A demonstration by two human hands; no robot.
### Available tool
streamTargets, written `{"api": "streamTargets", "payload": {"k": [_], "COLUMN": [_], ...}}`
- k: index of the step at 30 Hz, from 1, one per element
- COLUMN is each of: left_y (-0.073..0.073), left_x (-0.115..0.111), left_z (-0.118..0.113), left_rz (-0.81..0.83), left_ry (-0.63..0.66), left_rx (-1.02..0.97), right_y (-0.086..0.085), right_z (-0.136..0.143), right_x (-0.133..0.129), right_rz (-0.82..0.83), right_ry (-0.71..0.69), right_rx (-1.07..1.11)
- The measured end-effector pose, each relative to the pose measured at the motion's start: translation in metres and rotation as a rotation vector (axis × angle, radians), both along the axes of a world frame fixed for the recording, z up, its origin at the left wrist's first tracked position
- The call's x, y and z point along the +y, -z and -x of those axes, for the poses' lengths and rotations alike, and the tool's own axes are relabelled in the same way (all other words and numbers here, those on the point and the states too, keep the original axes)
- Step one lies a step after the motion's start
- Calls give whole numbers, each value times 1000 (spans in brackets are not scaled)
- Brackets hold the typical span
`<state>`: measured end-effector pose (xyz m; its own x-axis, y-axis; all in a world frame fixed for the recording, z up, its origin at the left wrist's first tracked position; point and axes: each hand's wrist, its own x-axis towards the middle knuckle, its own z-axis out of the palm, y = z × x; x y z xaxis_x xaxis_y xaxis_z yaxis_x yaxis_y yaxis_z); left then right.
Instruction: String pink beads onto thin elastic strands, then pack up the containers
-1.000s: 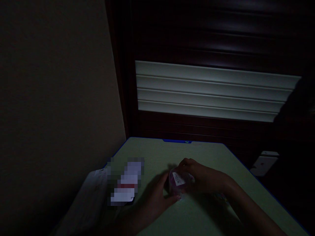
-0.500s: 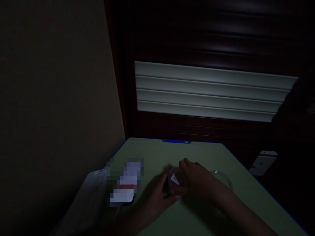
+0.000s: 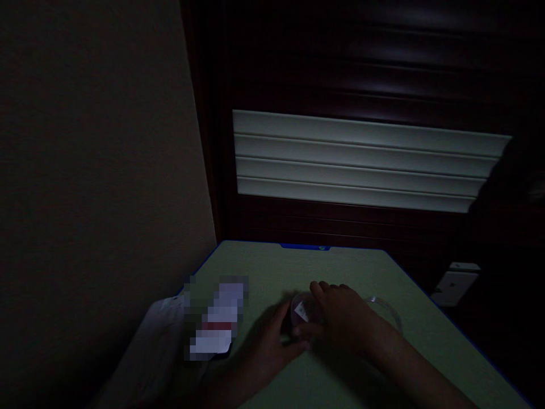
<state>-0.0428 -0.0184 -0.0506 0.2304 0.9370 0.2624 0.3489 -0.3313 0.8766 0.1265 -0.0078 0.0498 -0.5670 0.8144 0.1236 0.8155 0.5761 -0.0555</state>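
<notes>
A small round see-through tub, purplish in the dim light and with a white label on it, is on the pale green table between my hands. My left hand wraps round its left and near side, the thumb low along the front. From the right, my right hand grips the tub's rim, fingers over the far edge and thumb across the near part. The tub's right side and its contents are hidden by the right hand. Partly behind my right forearm lies a clear round rim, perhaps a lid.
The table has a blue edge. Left of my hands lies a blurred-out phone-like object, beside a whitish flat packet. A white box is beyond the right edge. A wall and dark slatted doors stand close behind.
My right hand has shifted slightly on the tub, its fingers a little more spread and its thumb now plainer across the near rim. The left hand keeps its hold.
</notes>
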Motion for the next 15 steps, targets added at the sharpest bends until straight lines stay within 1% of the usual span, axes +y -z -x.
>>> {"api": "streamTargets", "payload": {"k": [3,6,9,12,15], "left_y": [-1,-1,0,4,7], "left_x": [-1,-1,0,1,2], "left_z": [0,-1,-1,0,0], "left_rz": [5,31,19,7,-10], "left_ry": [1,-2,-4,-15,-28], "left_rx": [-8,-20,1,3,-3], "right_y": [-3,-5,-9,-14,-19], "right_z": [-8,-18,-23,-24,-22], "right_x": [4,11,17,17,14], "right_rz": [59,160,271,362,407], "right_ry": [-46,-184,-314,-375,-407], "right_rx": [58,150,217,243,246]}}
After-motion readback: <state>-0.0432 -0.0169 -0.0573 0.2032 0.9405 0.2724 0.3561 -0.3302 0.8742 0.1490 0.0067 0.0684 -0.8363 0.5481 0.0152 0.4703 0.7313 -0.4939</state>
